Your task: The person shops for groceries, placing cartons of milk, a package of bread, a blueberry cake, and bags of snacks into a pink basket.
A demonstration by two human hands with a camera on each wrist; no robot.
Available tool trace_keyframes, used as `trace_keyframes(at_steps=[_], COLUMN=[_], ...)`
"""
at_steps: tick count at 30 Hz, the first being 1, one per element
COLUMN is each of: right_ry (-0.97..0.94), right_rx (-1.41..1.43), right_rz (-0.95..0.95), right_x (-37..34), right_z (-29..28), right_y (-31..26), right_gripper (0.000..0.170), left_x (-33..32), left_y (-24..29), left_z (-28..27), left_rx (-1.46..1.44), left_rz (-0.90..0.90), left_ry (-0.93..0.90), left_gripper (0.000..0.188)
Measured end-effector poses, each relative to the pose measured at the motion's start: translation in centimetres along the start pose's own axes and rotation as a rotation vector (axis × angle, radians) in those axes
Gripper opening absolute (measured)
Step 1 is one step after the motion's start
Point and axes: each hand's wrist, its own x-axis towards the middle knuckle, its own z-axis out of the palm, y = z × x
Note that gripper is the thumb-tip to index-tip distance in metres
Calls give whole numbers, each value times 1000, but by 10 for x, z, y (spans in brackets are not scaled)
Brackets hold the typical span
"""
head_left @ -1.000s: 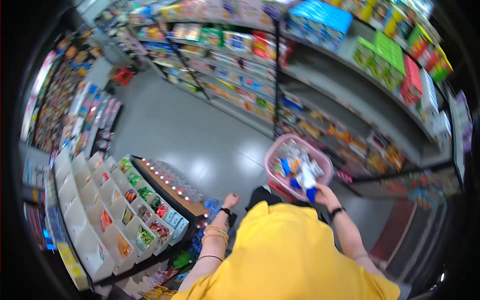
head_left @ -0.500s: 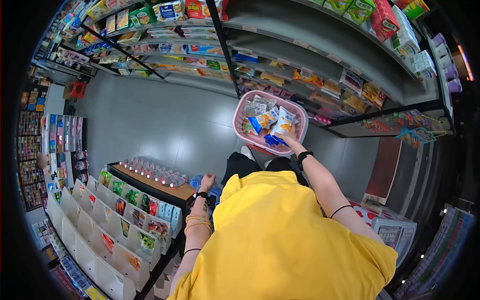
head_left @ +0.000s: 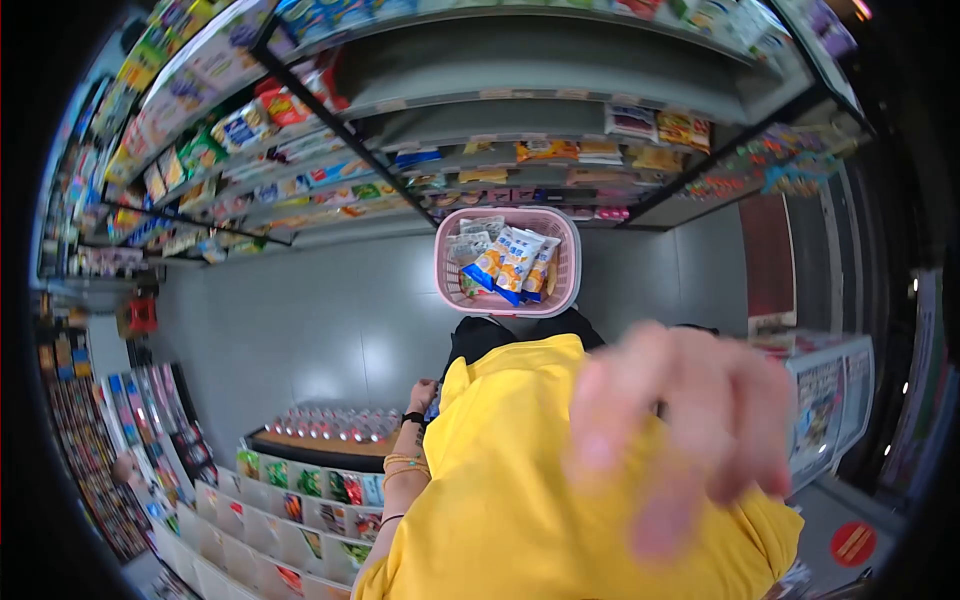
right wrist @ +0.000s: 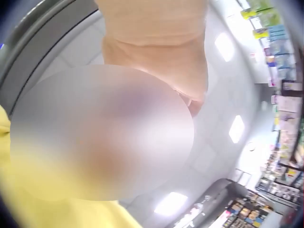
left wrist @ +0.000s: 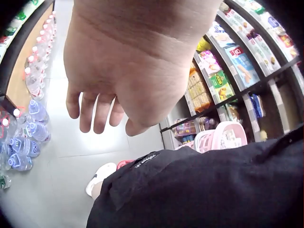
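The pink basket (head_left: 508, 312) stands on the floor by the shelves, holding several white-and-blue snack bags (head_left: 517, 262) and clear packets (head_left: 475, 238). Close to the head camera and blurred, the right hand (head_left: 680, 420) is raised with its fingers loosely bent, holding nothing that shows. My left hand (head_left: 424, 394) hangs beside the body, left of the basket. The left wrist view shows that hand (left wrist: 128, 71) empty with its fingers hanging loosely, the basket (left wrist: 222, 137) beyond it. In the right wrist view the hand (right wrist: 156, 66) is partly covered by a blurred patch.
Shelves of packaged snacks (head_left: 548, 151) run behind the basket. Rows of water bottles (head_left: 340, 424) and white bins (head_left: 255, 515) stand at the lower left. A glass-topped freezer (head_left: 830, 400) is at the right. Grey floor (head_left: 270, 310) extends left of the basket.
The right hand has let go of the snack bag, left the basket and risen close to the head camera. The bags now lie in the basket. The head view has turned.
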Motion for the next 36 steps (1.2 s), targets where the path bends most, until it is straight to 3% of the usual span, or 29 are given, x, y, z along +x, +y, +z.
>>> trace_keyframes(at_steps=[2,4,8,14,18,23,25,27,28,29,30,31,34,36], right_ry=[-24,-17,9,56,76,106,154,216,387,478,634,762,1186,1305], right_rx=[-16,-39,-93,-131,-138,-115,-108,-209,-188,-207,-290,-422,-532,-593], right_rz=[-97,-153,-208,-238,-235,-190,-82,365,654,790,872,935,1350,1278], right_x=[5,6,5,3,4,0,-12,-52,-80,-117,-152,-211,-294,-322], right_z=[17,28,40,52,46,31,12,-27,-47,-79,-109,-146,-226,-266], right_y=[-8,-11,-14,-14,-14,-12,-6,1,21,51,74,108,110,97], right_gripper=[40,41,42,45,47,49,50,56,67,59,47,46,52,60], left_x=[-27,36,48,54,40,54,54,33,20,13,8,4,-11,-16], left_y=[74,62,132,185,183,123,101,110,114,113,111,111,115,117], left_z=[-22,-32,-47,-54,-49,-42,-39,-44,-42,-38,-33,-27,-8,7], left_rx=[102,70,71,175,182,190,189,148,121,70,45,19,-24,-78], left_rz=[42,73,172,261,252,148,36,3,-17,-25,-26,-26,-38,-52], left_ry=[3,-160,-71,-89,-102,-175,-162,-187,-200,-187,-158,-128,-82,-54], left_gripper=[38,39,41,38,35,32,31,32,32,32,32,33,34,34])
